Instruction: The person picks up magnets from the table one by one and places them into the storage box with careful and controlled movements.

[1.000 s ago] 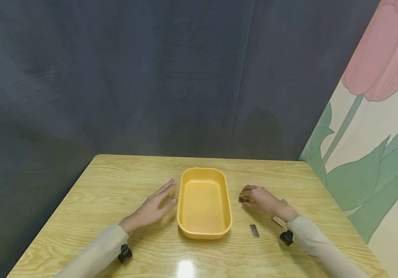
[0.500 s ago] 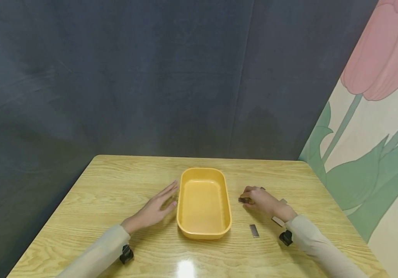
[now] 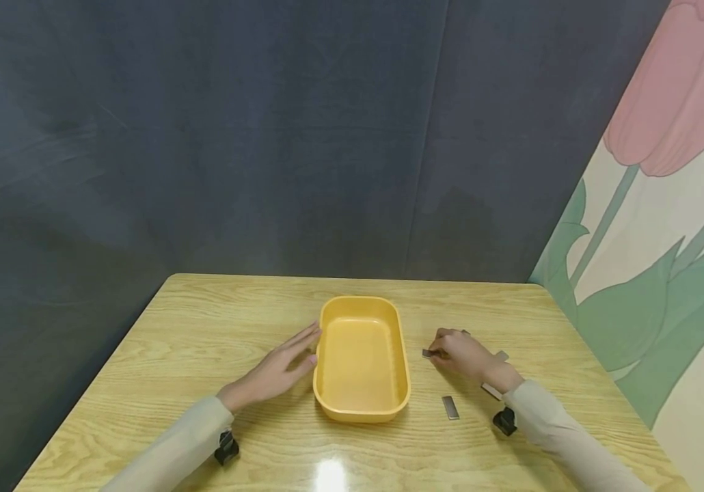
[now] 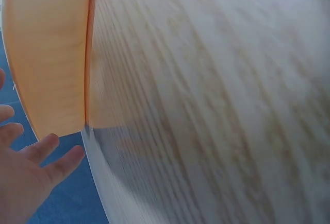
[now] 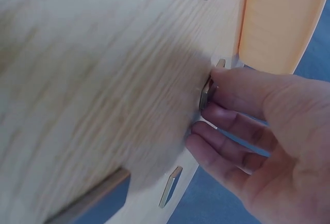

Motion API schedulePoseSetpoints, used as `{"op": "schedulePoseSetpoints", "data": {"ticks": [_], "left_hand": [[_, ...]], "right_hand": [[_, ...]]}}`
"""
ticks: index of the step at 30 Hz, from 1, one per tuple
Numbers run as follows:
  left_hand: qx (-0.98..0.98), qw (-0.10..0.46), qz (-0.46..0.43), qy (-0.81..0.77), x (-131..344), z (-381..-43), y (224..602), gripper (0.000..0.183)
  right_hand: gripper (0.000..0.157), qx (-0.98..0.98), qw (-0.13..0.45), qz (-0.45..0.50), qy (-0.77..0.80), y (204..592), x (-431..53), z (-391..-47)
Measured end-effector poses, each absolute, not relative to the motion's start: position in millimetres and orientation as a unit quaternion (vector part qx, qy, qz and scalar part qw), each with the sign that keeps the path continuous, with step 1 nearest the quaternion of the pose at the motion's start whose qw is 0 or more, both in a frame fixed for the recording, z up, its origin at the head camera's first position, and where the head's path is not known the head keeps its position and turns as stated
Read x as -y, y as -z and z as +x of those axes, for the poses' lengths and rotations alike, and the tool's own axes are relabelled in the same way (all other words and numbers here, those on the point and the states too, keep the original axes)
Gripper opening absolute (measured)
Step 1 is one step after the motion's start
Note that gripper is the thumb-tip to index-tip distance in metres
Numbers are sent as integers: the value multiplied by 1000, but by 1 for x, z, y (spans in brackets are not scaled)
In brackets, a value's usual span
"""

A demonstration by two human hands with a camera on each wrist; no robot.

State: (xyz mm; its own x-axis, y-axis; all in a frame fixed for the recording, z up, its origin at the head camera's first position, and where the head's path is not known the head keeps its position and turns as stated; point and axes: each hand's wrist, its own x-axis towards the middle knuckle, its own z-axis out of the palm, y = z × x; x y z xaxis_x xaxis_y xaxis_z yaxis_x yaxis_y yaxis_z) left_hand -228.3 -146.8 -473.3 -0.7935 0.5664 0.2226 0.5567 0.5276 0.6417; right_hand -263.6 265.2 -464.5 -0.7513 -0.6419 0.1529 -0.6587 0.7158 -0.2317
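A yellow rectangular tray stands mid-table. My left hand lies along its left side, fingers extended with the fingertips right at the rim. That same hand shows beside the tray's wall in the left wrist view. To the right of the tray, my right hand is low over the tabletop. Its thumb and fingers pinch a small flat rectangular block. In the right wrist view the block, dark and shiny, shows between thumb and index finger, partly covered.
Similar flat blocks lie around the right hand: a dark one nearer the front, a pale one by the wrist, another behind it. A further one peeks out beyond the knuckles. A dark curtain hangs behind the wooden table.
My left hand has shifted slightly right, up to the tray's rim. The right hand stays in nearly the same place, and the block in its fingers now shows less beyond the fingertips.
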Motion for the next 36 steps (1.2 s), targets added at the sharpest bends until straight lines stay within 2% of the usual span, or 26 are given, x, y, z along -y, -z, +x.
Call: {"op": "schedulePoseSetpoints", "data": {"ticks": [10, 25, 36], "left_hand": [[-874, -10, 334, -352, 138, -231, 476, 56], [-868, 9, 328, -373, 135, -229, 478, 56], [-868, 0, 325, -375, 132, -228, 478, 56]], "right_hand": [[5, 926, 40, 351, -132, 467, -263, -264], [16, 927, 21, 350, -132, 460, -262, -263], [11, 909, 5, 382, -165, 459, -265, -275]]}}
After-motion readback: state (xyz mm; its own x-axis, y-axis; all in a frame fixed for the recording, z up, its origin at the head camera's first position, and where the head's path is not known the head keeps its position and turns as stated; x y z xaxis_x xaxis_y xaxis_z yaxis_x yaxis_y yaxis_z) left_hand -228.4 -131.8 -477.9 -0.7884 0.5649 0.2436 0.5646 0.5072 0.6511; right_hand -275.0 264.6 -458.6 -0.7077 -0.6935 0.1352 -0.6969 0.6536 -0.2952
